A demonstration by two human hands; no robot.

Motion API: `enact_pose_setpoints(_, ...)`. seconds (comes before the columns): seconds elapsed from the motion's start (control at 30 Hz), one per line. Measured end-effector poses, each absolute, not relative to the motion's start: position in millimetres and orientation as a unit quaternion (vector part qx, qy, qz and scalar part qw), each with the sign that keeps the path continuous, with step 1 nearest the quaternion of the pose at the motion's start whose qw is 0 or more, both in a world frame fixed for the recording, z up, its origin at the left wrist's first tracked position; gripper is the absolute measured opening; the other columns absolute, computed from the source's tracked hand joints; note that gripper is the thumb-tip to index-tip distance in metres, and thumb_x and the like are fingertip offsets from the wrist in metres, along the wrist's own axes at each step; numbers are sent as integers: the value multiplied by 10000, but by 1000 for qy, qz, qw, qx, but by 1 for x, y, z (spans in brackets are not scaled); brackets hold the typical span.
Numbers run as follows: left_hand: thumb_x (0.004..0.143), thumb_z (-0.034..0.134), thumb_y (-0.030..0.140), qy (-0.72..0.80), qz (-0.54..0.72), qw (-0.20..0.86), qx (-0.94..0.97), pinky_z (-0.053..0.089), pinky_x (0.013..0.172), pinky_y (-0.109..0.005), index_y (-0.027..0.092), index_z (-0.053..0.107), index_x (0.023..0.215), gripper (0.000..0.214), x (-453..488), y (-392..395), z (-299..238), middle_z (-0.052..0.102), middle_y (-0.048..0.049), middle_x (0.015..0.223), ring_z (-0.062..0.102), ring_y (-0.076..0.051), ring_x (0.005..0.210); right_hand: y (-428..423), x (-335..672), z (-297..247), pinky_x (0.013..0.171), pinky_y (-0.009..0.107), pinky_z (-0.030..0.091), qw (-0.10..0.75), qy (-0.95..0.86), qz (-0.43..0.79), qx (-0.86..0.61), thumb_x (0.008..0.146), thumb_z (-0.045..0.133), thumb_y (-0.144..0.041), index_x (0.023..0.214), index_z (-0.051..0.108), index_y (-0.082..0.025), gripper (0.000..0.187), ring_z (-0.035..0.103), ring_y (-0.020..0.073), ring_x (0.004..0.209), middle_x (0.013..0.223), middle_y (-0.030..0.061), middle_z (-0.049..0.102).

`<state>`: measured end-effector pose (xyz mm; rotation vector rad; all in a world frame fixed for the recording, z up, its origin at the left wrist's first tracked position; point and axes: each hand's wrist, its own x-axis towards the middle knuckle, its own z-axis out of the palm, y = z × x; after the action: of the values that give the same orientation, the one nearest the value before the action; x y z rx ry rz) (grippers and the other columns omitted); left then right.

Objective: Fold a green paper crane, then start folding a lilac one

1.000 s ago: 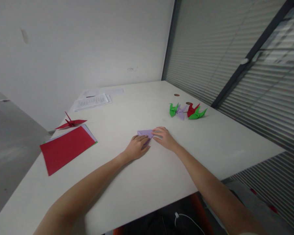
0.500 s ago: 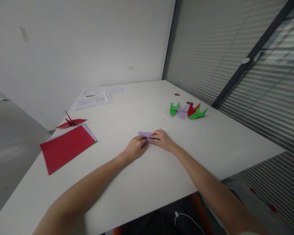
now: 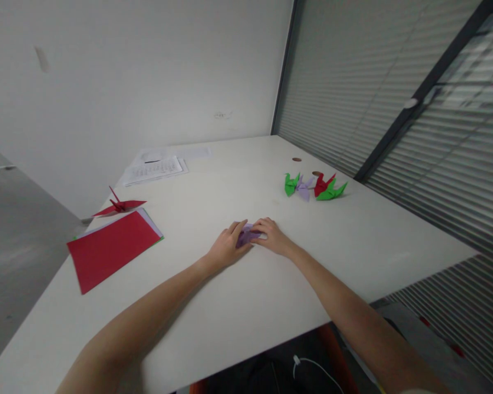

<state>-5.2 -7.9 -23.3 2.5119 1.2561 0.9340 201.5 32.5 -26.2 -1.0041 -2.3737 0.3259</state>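
Note:
A small folded piece of purple origami paper (image 3: 245, 236) lies on the white table (image 3: 213, 334) between my hands. My left hand (image 3: 227, 244) grips its left side, with the thumb along the near edge and the fingers over the far edge. From the right, my right hand (image 3: 272, 236) holds the other side, its fingers bent onto the paper. Much of the paper is hidden under the fingers, so its exact folds cannot be made out.
To the left lie red paper sheets (image 3: 115, 249) and a red paper crane (image 3: 120, 206). Printed pages (image 3: 156, 168) rest further back. At the right stand a green crane (image 3: 290, 185), a purple crane (image 3: 304, 189), a red crane (image 3: 321, 185) and another green crane (image 3: 332, 191).
My left hand's fingers have lifted and spread further over the purple paper, covering its far left corner. My right hand has shifted only slightly. The other things stay put.

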Motion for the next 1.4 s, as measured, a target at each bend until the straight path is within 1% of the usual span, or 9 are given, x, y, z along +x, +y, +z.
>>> enact_pose_setpoints(0.07,858,601,409,436,294,77,847,476,913,-425,187,416,1361,580,-5,-8,-24,585,-138,1226,587,-255,1091,34,203,-26,872,357,412,283,-872,142,-373,820,653,-195,884,700,-206,80,540,192,929,935,47,656)
enact_pose_setpoints(0.17,866,577,466,432,258,42,863,439,916,-433,206,601,1177,407,-5,-9,-24,629,-102,1145,577,-252,1074,36,208,-25,888,365,406,277,-878,148,-362,810,576,-70,726,694,-213,204,543,192,939,912,33,674)
enact_pose_setpoints(0.27,905,509,469,430,240,22,870,419,902,-416,225,660,1092,343,-4,-9,-24,630,-85,1133,568,-234,1066,34,211,-23,903,377,395,272,-879,143,-365,804,581,-85,698,693,-224,207,540,197,964,923,20,688)
enact_pose_setpoints(0.43,925,491,337,441,222,25,869,417,864,-391,240,663,1093,259,-4,-7,-24,626,-74,1153,564,-224,1056,29,209,-20,879,354,403,257,-877,146,-379,776,683,-211,778,677,-206,9,548,187,938,948,31,659)
enact_pose_setpoints(0.77,894,527,458,441,239,28,865,337,964,-445,237,648,1106,328,-3,-12,-17,640,-76,1160,566,-236,1058,41,216,-31,907,419,354,270,-851,79,-443,836,630,-200,891,730,-246,122,455,246,1010,1004,64,636)
enact_pose_setpoints(0.87,884,530,485,384,229,55,893,350,954,-421,223,634,1142,382,-4,-14,-12,663,-79,1128,571,-230,1063,42,218,-32,879,432,355,259,-843,46,-470,828,610,-143,834,755,-253,181,442,256,976,971,64,657)
enact_pose_setpoints(1.1,911,478,479,260,183,83,944,316,1007,-398,234,619,1195,401,-6,-15,-7,604,-91,1263,520,-228,1192,39,214,-36,905,434,360,268,-852,88,-440,847,571,-166,965,738,-273,230,471,240,1014,1064,40,661)
enact_pose_setpoints(1.27,945,418,451,330,185,44,925,341,954,-404,250,642,1134,355,-4,-17,-7,625,-75,1171,554,-224,1081,41,215,-31,877,382,391,328,-838,141,-412,869,594,-286,827,703,-218,135,542,202,919,923,44,680)
enact_pose_setpoints(1.4,945,421,444,360,188,30,914,359,941,-414,270,606,1200,360,-3,-16,-10,607,-79,1103,543,-227,1045,45,220,-32,862,378,396,337,-828,134,-428,785,696,-283,760,664,-208,85,554,208,882,870,37,682)
